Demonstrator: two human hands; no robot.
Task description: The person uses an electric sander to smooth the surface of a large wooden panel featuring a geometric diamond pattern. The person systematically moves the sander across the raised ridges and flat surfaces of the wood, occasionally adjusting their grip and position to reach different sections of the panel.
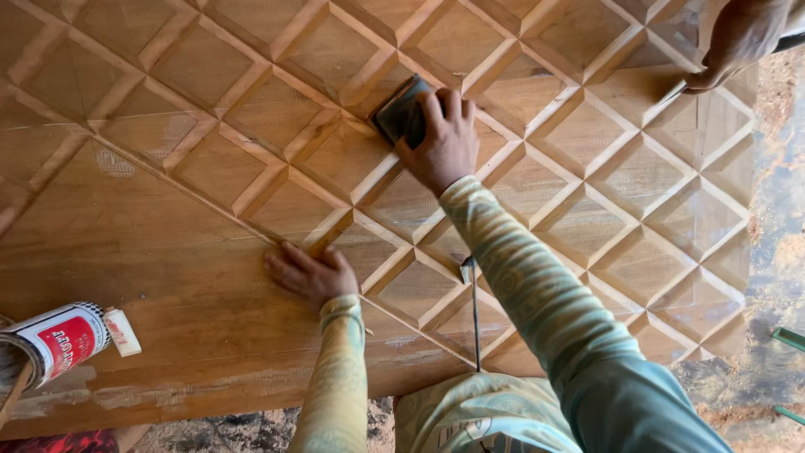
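Pale brown wood fills the view: a large carved wooden panel (pixel 251 126) cut into a lattice of raised ribs and sunken diamond cells, with a plain flat band along its near edge. The person's right hand (pixel 440 143) is clenched over a dark sanding block (pixel 401 113), pressing it onto a rib crossing in the upper middle of the panel; the fingers wrap over the block's top, so the grip is firmly on it. The left hand (pixel 309 273) lies flat and released on the panel, just where the lattice meets the plain band, holding nothing and bracing the work. A thin dark tool with a metal head (pixel 472 310) rests on the lattice near the near edge, just beside the right forearm.

On the left end of the plain band lies a tipped tin with a red-and-white label (pixel 59 342), a small white piece (pixel 122 331) touching it. At the far right corner another person's hand (pixel 738 42) presses on the panel.

The likely trouble, as I judge it: the block could ride over the crisp rib edges and round them, if pressure tilts it. The sleeve may drag the loose tool off the edge. The tin, lying on its side, could roll or leak onto the band.
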